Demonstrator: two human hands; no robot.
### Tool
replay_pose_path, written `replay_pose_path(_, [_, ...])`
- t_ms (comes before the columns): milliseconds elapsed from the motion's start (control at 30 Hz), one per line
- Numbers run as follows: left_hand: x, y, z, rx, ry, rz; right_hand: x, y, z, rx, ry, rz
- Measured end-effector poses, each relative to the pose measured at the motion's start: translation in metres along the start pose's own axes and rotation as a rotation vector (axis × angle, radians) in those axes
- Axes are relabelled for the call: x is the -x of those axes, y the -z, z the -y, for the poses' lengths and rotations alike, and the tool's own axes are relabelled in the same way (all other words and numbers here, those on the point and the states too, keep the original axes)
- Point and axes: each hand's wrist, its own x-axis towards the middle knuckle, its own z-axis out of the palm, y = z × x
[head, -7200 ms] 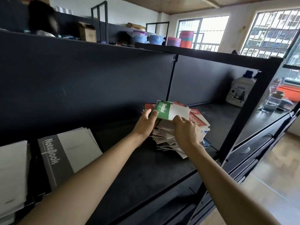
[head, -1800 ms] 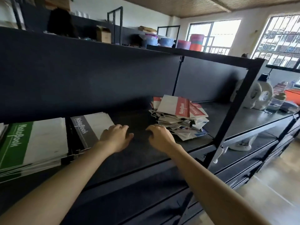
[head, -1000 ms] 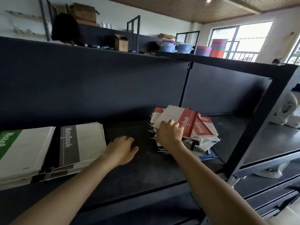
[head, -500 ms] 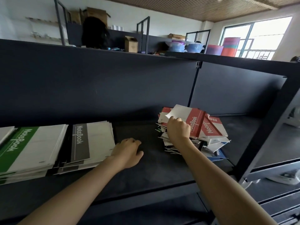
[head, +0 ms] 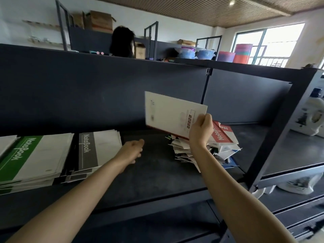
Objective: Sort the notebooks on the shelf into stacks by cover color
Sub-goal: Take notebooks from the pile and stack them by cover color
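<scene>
Right hand [head: 200, 133] grips notebook [head: 171, 114] raised above pile [head: 206, 146]; left hand [head: 131, 151] relaxed, empty, over shelf [head: 157, 172]

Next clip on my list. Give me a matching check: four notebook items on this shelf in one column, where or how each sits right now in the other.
Things
1. green stack
2. grey stack
3. held notebook
4. mixed pile

Places or states
A. gripped by the right hand, up off the shelf
B. at the left, next to the grey stack
C. at the right end of this bay, red cover on top
D. between the green stack and the left hand

Pairs: 1-B, 2-D, 3-A, 4-C
</scene>
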Motion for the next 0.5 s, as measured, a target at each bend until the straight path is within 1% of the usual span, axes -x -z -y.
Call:
replay_pose_path(33, [0.001,0.002,-0.001,0.192,0.08,0.02,0.001,-0.001,0.002,-0.045,-0.043,-0.008])
replay_pose_path(100, [0.005,0.007,-0.001,0.459,0.182,0.031,0.005,-0.005,0.003,-0.115,-0.122,0.01])
replay_pose_path(200, [0.015,0.016,0.001,0.789,0.272,0.022,0.013,-0.011,-0.003,-0.205,-0.255,0.041])
replay_pose_path(300, [0.026,0.026,0.004,1.048,0.303,0.105,0.019,-0.016,-0.009,-0.256,-0.362,0.086])
replay_pose_path(367, [0.032,0.031,0.004,1.068,0.266,0.149,0.022,-0.02,-0.013,-0.28,-0.372,0.125])
replay_pose_path(433, [0.037,0.034,0.005,0.968,0.243,0.183,0.026,-0.024,-0.016,-0.305,-0.382,0.154])
replay_pose_path(500, [0.041,0.038,0.009,0.926,0.256,0.243,0.029,-0.028,-0.018,-0.32,-0.396,0.177])
